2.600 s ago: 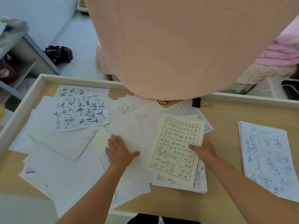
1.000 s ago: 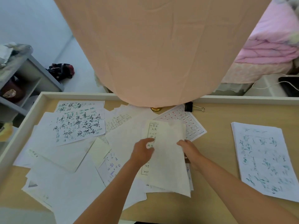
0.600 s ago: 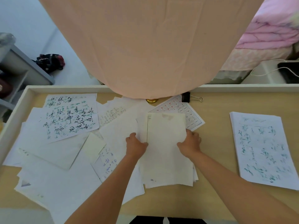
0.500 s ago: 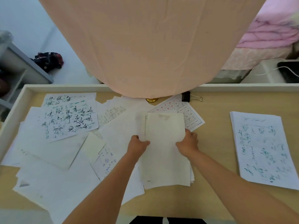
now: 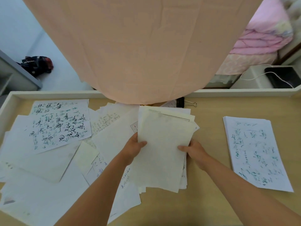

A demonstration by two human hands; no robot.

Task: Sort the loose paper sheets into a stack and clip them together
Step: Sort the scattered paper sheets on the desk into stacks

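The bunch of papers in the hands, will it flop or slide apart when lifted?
Probably floppy: the bunch of papers is thin sheets, gripped by the left hand and right hand. Sheets could slip apart; their edges fan unevenly.

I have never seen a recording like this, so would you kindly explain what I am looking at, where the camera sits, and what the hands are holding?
There is no machine here. A person wears a camera on the head, looking forward and down, so the two bare arms entering from the bottom are their own. The left hand and the right hand grip a bundle of sheets by its side edges, thumbs on top; its top sheet looks blank. On the wooden table, loose sheets lie scattered to the left, among them a sheet with large brush writing. A separate neat stack lies to the right. A black binder clip sits near the far edge, not on any paper bundle. The peach cloth at the top hangs close to the camera and hides the far middle of the table.
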